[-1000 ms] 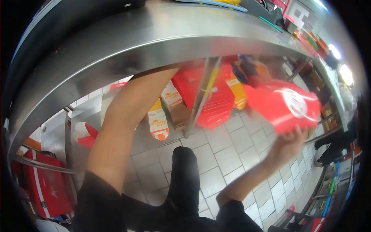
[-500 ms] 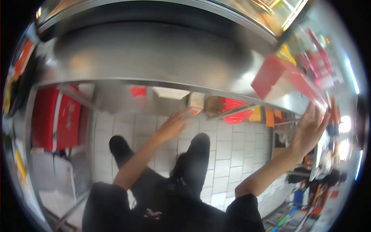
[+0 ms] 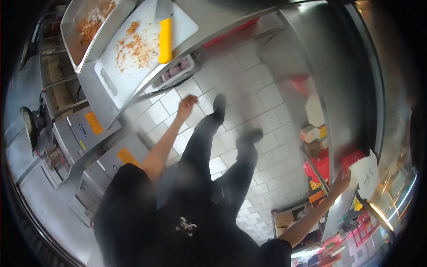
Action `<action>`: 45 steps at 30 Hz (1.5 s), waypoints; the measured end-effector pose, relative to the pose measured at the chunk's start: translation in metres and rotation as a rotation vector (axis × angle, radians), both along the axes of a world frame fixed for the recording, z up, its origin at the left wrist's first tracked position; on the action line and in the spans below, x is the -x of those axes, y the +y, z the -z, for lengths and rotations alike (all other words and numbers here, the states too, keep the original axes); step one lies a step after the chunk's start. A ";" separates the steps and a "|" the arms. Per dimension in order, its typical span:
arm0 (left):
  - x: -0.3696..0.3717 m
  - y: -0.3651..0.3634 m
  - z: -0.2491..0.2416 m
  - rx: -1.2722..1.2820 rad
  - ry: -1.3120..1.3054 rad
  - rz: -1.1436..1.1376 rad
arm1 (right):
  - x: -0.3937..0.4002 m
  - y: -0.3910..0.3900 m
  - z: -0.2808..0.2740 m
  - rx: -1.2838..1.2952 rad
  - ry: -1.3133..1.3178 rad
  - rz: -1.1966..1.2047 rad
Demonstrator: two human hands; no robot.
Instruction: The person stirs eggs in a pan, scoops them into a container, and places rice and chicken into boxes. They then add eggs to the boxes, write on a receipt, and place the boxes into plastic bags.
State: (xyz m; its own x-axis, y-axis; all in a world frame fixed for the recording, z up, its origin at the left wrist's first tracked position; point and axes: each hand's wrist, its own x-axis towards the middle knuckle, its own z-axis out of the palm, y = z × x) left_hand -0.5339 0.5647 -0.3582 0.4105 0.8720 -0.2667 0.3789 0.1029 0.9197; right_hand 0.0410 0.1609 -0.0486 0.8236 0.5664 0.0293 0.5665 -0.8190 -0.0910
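Note:
My right hand (image 3: 341, 181) is at the right, its fingers closed at the edge of a red and white cardboard box (image 3: 365, 174). The box's white face carries small dark print, and it is held over the steel counter (image 3: 353, 89). My left hand (image 3: 187, 107) hangs above the tiled floor with its fingers curled in, and I see nothing in it. Nearest to it is a white cutting board (image 3: 144, 33) with brown crumbs and a yellow-handled knife (image 3: 165, 41) lying on it.
A steel pan (image 3: 79, 66) of brown crumbs stands beside the board. Below the board's edge is a white tray (image 3: 183, 65) with pinkish pieces. Small cartons (image 3: 311, 133) and a red basket (image 3: 316, 171) sit under the right counter. Drawers with orange handles (image 3: 94, 123) are at left.
My body and view have turned left, bringing the cutting board and pan into sight. My left hand has moved away from the cartons under the counter. The box stays with my right hand.

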 end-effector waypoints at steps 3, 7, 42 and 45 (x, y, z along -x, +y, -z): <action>0.042 0.083 0.038 -0.215 0.352 -0.150 | 0.000 0.008 0.007 0.066 0.006 0.141; 0.068 0.181 0.124 -0.295 0.826 -0.005 | 0.020 0.035 0.014 -0.050 -0.382 0.089; -0.285 -0.055 -0.317 0.599 -0.341 0.871 | 0.222 0.191 -0.035 -1.099 1.123 0.324; -0.322 -0.075 -0.374 0.563 -0.382 0.927 | 0.185 0.164 -0.060 -1.240 0.992 0.439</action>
State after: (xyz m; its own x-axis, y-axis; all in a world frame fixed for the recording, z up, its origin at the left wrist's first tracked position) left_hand -0.2119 0.4894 0.0160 0.9700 -0.0108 -0.2430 0.2301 0.3634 0.9027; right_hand -0.1435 0.3252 0.0117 0.8774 0.3335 -0.3449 -0.3501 -0.0466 -0.9356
